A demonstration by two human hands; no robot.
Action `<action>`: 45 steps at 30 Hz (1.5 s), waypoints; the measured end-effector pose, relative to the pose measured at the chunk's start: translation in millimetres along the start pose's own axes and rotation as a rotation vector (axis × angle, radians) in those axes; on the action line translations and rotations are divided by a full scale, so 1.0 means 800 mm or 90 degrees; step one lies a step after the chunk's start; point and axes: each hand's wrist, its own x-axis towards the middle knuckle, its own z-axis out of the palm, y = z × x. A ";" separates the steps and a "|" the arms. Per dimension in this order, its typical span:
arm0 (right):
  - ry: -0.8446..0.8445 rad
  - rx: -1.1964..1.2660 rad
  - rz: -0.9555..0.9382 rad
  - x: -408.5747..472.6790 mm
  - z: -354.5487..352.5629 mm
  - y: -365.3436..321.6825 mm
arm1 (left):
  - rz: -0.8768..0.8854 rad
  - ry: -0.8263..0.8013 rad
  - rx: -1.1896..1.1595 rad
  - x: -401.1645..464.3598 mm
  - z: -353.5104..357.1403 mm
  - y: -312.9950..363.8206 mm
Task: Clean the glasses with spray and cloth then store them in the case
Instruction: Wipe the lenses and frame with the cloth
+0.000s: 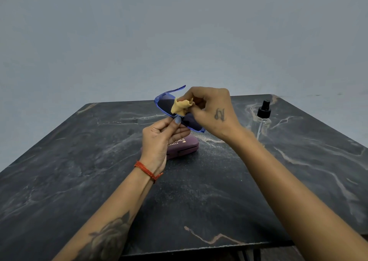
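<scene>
Both forearms are bare, with no sleeves in view. The left wrist carries a red thread bracelet (148,170), wound round in several thin strands with a small loose end sticking out at one side. A large dark tattoo (108,235), shaped like a rose with shaded petals, covers the left forearm. The left hand (159,139) has a thumbnail painted pale blue-grey. The right hand (211,109) bears a small dark script-like tattoo on its back.

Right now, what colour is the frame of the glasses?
Translucent blue, around dark lenses; the glasses show only in the head view.
</scene>
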 end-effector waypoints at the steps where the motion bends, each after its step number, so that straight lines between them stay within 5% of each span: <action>1: -0.010 0.013 0.012 0.000 -0.002 -0.001 | -0.003 0.000 -0.002 0.000 0.000 0.000; 5: -0.055 0.248 0.136 0.002 -0.022 -0.005 | -0.023 -0.004 -0.025 0.001 -0.001 0.000; 10: 0.083 0.431 0.196 -0.005 -0.050 0.007 | -0.052 0.000 -0.079 0.004 -0.002 0.003; 14: 0.132 0.303 0.151 -0.033 -0.040 0.016 | -0.079 0.004 -0.126 0.005 -0.002 0.005; 20: 0.163 -0.002 -0.149 -0.071 -0.012 0.026 | -0.097 -0.009 -0.148 0.007 -0.004 0.001; 45: 0.013 -0.377 -0.389 -0.070 -0.054 0.091 | -0.231 0.022 -0.308 0.010 -0.012 0.009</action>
